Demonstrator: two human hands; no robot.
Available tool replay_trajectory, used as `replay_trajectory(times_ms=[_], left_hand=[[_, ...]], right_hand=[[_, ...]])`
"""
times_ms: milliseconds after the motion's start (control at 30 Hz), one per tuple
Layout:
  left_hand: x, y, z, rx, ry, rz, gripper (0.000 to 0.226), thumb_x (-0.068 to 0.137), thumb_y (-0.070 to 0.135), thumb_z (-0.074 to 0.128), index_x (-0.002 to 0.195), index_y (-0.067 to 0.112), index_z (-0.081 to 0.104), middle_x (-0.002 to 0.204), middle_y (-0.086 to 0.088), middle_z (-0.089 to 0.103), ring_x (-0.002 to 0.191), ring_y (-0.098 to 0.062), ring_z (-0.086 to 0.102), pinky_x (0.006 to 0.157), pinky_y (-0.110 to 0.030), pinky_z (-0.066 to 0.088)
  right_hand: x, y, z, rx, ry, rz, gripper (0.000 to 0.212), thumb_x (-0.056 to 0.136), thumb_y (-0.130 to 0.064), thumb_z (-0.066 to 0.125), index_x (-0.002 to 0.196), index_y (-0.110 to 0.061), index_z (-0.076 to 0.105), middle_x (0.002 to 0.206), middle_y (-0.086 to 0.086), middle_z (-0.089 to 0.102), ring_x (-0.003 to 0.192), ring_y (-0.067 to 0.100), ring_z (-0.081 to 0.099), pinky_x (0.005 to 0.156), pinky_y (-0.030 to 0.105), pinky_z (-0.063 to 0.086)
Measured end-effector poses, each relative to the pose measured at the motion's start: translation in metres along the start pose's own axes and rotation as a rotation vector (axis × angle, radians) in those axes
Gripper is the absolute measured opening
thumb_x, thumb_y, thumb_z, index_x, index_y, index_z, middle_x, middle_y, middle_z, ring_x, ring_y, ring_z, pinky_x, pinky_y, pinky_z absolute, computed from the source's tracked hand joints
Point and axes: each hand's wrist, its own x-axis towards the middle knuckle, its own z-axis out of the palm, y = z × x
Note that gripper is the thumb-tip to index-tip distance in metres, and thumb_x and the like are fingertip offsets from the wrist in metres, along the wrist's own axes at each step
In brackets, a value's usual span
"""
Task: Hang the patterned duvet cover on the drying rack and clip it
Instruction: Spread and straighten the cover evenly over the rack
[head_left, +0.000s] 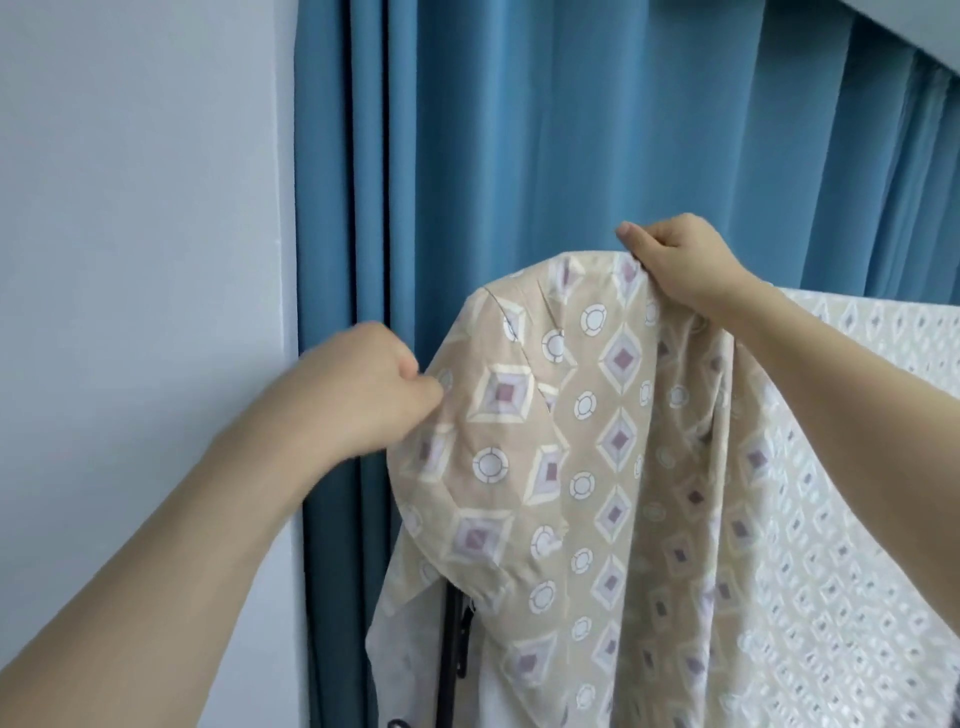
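Your right hand (680, 260) is raised high, its fingers curled over the top edge of the patterned duvet cover (582, 441), gripping a bunch of the beige cloth at its highest point. Your left hand (363, 384) sits lower and to the left, fingers curled, pinching the cover's left edge where the cloth bulges outward. Between your two hands the cover forms a rounded hump and falls in long folds down toward the bottom of the view. To the right of your right forearm, the cover's paler reverse side spreads out flat and runs off the right edge, its top edge lying in a straight line as if over a bar you cannot see. Below the hump, near the lower left of the cloth, a dark upright piece of the drying rack (457, 639) shows from under the hanging fabric. Behind everything hang blue curtains (571, 130), and a pale wall (140, 208) fills the left side.
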Motion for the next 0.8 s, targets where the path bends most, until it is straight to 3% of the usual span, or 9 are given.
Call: replay_trajectory(times_ms=[67,133,233,333,433,567,700,800], left_hand=[[0.001,0.010,-0.014,0.025,0.068,0.029,0.043,0.075,0.054,0.063,0.064,0.015,0.049,0.063,-0.004,0.049,0.056,-0.022,0.043,0.057,-0.030,0.035],[-0.001,0.020,-0.013,0.093,-0.020,0.003,0.062,0.069,0.072,0.065,0.075,0.012,0.056,0.070,0.000,0.057,0.060,-0.021,0.050,0.058,-0.029,0.036],[0.008,0.022,0.010,0.177,0.049,0.090,0.046,0.081,0.047,0.068,0.063,0.011,0.047,0.061,-0.001,0.048,0.056,-0.022,0.046,0.050,-0.027,0.031],[0.013,0.019,0.017,0.158,0.135,0.147,0.040,0.085,0.023,0.062,0.057,0.013,0.035,0.057,-0.001,0.038,0.053,-0.022,0.037,0.048,-0.026,0.026],[0.013,0.019,0.015,0.109,0.085,0.167,0.044,0.087,0.028,0.064,0.057,0.014,0.034,0.054,0.000,0.036,0.052,-0.022,0.034,0.049,-0.025,0.027],[0.011,0.017,-0.004,0.082,0.107,0.152,0.037,0.091,0.028,0.060,0.061,0.014,0.043,0.057,0.000,0.043,0.052,-0.021,0.039,0.048,-0.027,0.028],[0.005,0.012,-0.028,0.113,0.371,0.174,0.024,0.093,0.020,0.050,0.070,0.014,0.050,0.072,-0.002,0.053,0.071,-0.029,0.051,0.053,-0.032,0.031],[0.005,0.019,-0.041,0.143,0.592,0.288,0.024,0.096,0.020,0.047,0.076,0.007,0.046,0.073,-0.007,0.049,0.072,-0.033,0.046,0.060,-0.037,0.033]], right_hand=[[0.002,0.000,-0.001,-0.099,0.005,0.044,0.057,0.099,-0.046,0.041,0.054,-0.013,0.026,0.053,0.005,0.029,0.054,0.024,0.031,0.055,0.034,0.027],[0.004,-0.003,0.000,-0.220,0.012,0.075,0.055,0.099,-0.044,0.037,0.055,-0.011,0.031,0.053,0.006,0.036,0.058,0.028,0.038,0.054,0.034,0.029],[0.003,-0.011,-0.002,-0.362,0.037,0.117,0.050,0.097,-0.039,0.033,0.060,-0.008,0.043,0.060,0.008,0.047,0.068,0.034,0.049,0.058,0.032,0.033],[-0.003,-0.026,0.004,-0.300,0.094,-0.021,0.042,0.098,-0.035,0.034,0.072,-0.005,0.049,0.073,0.010,0.053,0.079,0.032,0.051,0.063,0.035,0.035],[-0.020,-0.057,0.017,-0.066,0.056,-0.307,0.045,0.100,-0.044,0.031,0.085,-0.008,0.053,0.082,0.004,0.057,0.082,0.023,0.050,0.072,0.036,0.038],[-0.036,-0.078,0.031,-0.141,0.053,-0.392,0.051,0.102,-0.046,0.025,0.064,-0.016,0.036,0.056,-0.001,0.045,0.061,0.026,0.044,0.058,0.034,0.028],[-0.034,-0.064,0.029,-0.106,0.132,-0.308,0.055,0.101,-0.043,0.026,0.055,-0.013,0.028,0.047,-0.002,0.038,0.052,0.026,0.037,0.058,0.032,0.023],[-0.033,-0.058,0.030,-0.109,0.179,-0.268,0.055,0.102,-0.041,0.026,0.054,-0.015,0.023,0.045,-0.003,0.032,0.050,0.026,0.032,0.056,0.033,0.020]])
